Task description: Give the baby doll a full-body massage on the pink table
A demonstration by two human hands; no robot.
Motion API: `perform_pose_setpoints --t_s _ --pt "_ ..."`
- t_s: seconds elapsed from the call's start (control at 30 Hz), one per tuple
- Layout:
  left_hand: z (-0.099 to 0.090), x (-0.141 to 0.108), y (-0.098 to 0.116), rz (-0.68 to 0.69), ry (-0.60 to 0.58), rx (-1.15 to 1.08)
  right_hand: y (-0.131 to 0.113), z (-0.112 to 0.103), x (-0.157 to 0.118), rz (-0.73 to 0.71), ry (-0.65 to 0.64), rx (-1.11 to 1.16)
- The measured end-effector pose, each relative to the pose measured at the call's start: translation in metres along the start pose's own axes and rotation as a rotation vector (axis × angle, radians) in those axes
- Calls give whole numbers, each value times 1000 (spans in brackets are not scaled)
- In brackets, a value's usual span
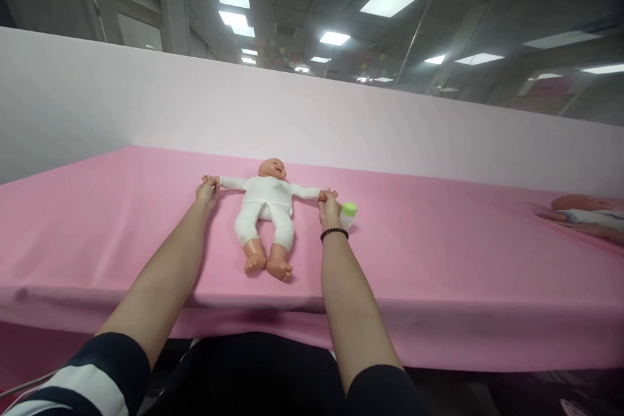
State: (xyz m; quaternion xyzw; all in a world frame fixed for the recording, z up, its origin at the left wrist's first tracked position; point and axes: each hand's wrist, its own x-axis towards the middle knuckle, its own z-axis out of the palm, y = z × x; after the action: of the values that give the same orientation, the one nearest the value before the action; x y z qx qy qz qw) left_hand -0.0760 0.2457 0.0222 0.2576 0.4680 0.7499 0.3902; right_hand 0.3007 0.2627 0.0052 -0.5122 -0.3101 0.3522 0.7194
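A baby doll [267,197] with a white cloth body lies on its back on a pink-covered table [439,253]. Its head is at the far side and its bare feet point towards me. Both doll arms are stretched straight out sideways. My left hand [207,191] is closed around the doll's hand on the left. On the other side, my right hand [329,206], with a dark beaded band at the wrist, grips the doll's other hand. Just right of that hand stands a small bottle [348,213] with a light green cap, partly hidden behind my wrist.
At the far right edge, another doll [582,203] lies on the same cover, with a person's hand [556,216] at it. A white low wall [312,117] runs along the table's back, with glass above it.
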Motion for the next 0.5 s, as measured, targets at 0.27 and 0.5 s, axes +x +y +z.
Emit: perform_pose_setpoints --t_s 0.27,0.5 --pt "1 4 -3 1 -30 -68 -2 -2 -4 46 4 12" --pt "3 4 -5 -22 42 -91 2 0 -4 -10 -26 -5"
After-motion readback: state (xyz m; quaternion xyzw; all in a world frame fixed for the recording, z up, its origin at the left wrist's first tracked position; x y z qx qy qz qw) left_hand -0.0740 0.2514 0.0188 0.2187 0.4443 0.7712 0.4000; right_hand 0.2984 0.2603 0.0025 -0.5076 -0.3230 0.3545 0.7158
